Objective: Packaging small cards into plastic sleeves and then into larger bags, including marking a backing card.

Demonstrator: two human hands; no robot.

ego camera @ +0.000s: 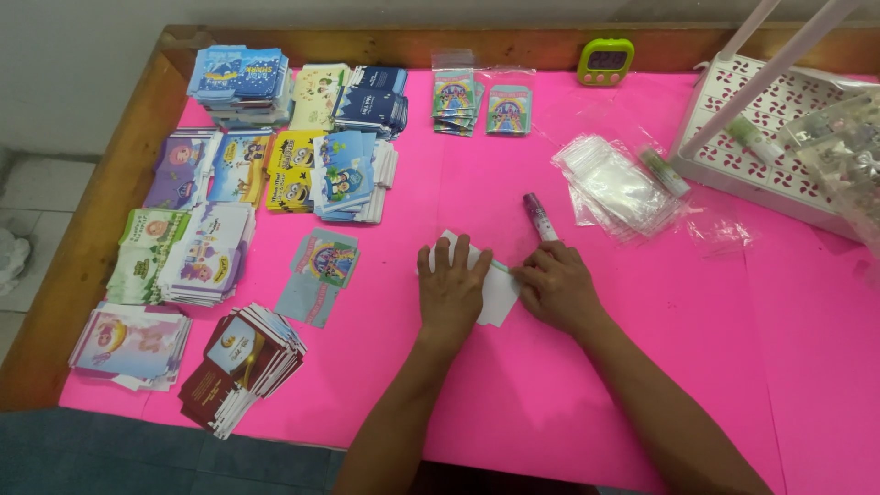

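My left hand (451, 291) lies flat, fingers spread, pressing down on a white paper envelope (500, 295) on the pink table cover (513, 385). My right hand (555, 286) rests at the envelope's right edge, fingers curled around a glue stick (539, 216) whose patterned tube sticks out away from me. A thin green strip shows on the envelope between the two hands. Just left of my left hand lies a small printed envelope with a rainbow picture (321, 273).
Several stacks of printed envelopes (229, 183) cover the left side of the table. A pile of clear plastic sleeves (616, 186) lies right of centre. A white perforated tray (770, 128) stands at the far right, a green timer (605, 60) at the back edge.
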